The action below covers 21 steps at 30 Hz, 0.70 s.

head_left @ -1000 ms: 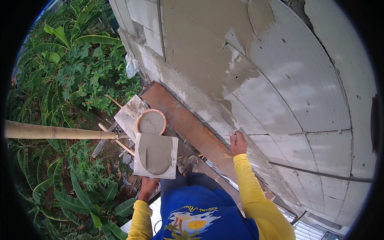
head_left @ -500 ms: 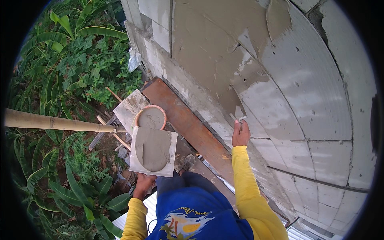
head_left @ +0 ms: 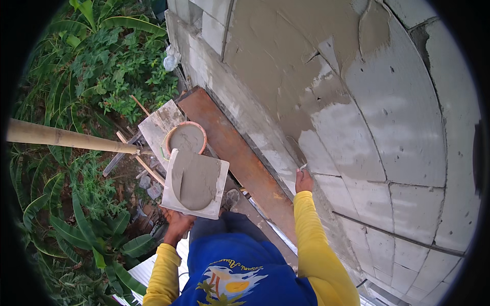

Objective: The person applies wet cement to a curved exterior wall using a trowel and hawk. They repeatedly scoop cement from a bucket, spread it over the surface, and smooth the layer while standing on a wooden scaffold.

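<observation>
My left hand (head_left: 176, 224) grips a pale square hawk board (head_left: 217, 204) from below, at its near left edge. A thick, smooth heap of wet grey mortar (head_left: 199, 181) covers most of that board. At the wall, my right hand (head_left: 304, 181) is closed around a trowel (head_left: 303, 167). Its blade shows almost edge-on against the lower part of the wall, so the blade's face is mostly hidden. Fresh brown-grey mortar (head_left: 275, 71) coats the wall's left part, with ragged edges and ridges. To its right lie pale bare blocks (head_left: 403, 137) with dark joints.
Beyond the hawk board stands an orange-rimmed bucket (head_left: 205, 136) of mortar on a pale board (head_left: 153, 127). A rusty brown plank (head_left: 235, 153) runs along the wall's foot. At left a bamboo pole (head_left: 66, 137) crosses in front of leafy plants (head_left: 76, 234).
My right hand and the trowel have moved slightly nearer along the wall, and the blade now shows less of itself. The view has shifted a little; the left hand still holds the hawk board.
</observation>
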Each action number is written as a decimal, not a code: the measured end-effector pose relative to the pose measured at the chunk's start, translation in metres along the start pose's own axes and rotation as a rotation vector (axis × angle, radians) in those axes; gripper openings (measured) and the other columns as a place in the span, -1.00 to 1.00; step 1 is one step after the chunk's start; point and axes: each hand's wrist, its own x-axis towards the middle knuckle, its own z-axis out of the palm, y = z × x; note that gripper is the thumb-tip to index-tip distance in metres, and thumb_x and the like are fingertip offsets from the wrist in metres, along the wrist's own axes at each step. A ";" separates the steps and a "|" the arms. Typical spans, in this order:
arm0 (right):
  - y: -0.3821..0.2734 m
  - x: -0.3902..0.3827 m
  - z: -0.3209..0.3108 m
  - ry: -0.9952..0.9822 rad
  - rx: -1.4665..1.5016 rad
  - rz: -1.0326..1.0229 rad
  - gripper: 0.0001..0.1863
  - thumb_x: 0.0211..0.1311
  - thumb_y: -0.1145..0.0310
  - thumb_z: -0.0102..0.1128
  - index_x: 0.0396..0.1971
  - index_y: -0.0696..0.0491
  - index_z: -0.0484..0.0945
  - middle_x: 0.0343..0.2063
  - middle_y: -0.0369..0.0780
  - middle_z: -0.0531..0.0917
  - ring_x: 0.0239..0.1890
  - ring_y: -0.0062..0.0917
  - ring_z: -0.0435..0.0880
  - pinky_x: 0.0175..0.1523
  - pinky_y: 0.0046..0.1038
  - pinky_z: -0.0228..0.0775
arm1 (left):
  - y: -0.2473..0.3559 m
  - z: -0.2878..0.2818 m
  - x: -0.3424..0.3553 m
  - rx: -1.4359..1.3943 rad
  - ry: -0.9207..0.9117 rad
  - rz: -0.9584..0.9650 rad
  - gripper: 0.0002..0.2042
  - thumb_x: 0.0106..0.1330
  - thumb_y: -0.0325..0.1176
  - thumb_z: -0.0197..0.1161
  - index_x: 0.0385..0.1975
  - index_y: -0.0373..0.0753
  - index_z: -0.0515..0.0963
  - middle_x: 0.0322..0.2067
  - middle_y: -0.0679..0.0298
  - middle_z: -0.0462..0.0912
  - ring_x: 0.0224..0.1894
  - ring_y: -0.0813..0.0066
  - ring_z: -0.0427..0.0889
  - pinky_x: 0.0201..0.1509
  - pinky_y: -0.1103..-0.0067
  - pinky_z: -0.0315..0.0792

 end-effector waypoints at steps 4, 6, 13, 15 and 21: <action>0.053 -0.031 -0.032 -0.053 -0.009 0.088 -0.52 0.54 -0.05 0.12 -0.05 0.14 0.64 -0.19 0.12 0.74 -0.14 0.19 0.70 0.00 0.05 0.54 | -0.005 0.001 -0.011 -0.017 0.095 0.034 -0.76 0.18 -0.57 0.32 -0.15 -0.33 0.52 -0.49 0.31 0.55 -0.56 0.52 0.49 -0.49 0.51 0.39; 0.058 -0.053 -0.042 -0.013 0.009 0.105 -0.52 0.54 -0.04 0.12 -0.06 0.15 0.65 -0.17 0.11 0.74 -0.14 0.17 0.71 0.01 0.05 0.54 | -0.013 -0.001 -0.009 0.004 0.073 0.061 -0.74 0.19 -0.56 0.33 -0.13 -0.34 0.52 -0.48 0.29 0.58 -0.57 0.50 0.50 -0.51 0.49 0.38; -0.023 -0.010 -0.030 0.026 -0.119 0.073 -0.57 0.52 0.03 0.19 -0.03 0.16 0.62 -0.11 0.08 0.73 -0.05 0.08 0.71 0.06 -0.02 0.57 | -0.006 0.033 0.026 0.145 -0.034 0.076 -0.75 0.21 -0.53 0.39 -0.12 -0.37 0.57 -0.41 0.25 0.65 -0.49 0.46 0.59 -0.48 0.46 0.44; -0.047 0.012 -0.044 0.101 0.002 0.027 -0.57 0.51 0.05 0.22 -0.05 0.18 0.64 -0.20 0.07 0.74 -0.11 0.03 0.74 0.04 -0.08 0.58 | 0.029 0.047 0.012 0.230 -0.130 0.096 -0.72 0.24 -0.51 0.39 -0.07 -0.36 0.56 -0.39 0.27 0.64 -0.47 0.48 0.57 -0.46 0.46 0.44; -0.077 -0.004 -0.144 0.358 0.400 -0.020 -0.66 0.49 0.20 0.32 -0.21 0.24 0.65 -0.45 -0.03 0.70 -0.40 -0.22 0.63 -0.18 -0.28 0.49 | 0.055 0.067 0.019 0.368 -0.218 0.315 -0.61 0.29 -0.45 0.40 0.10 -0.36 0.53 -0.30 0.29 0.64 -0.39 0.50 0.57 -0.34 0.46 0.50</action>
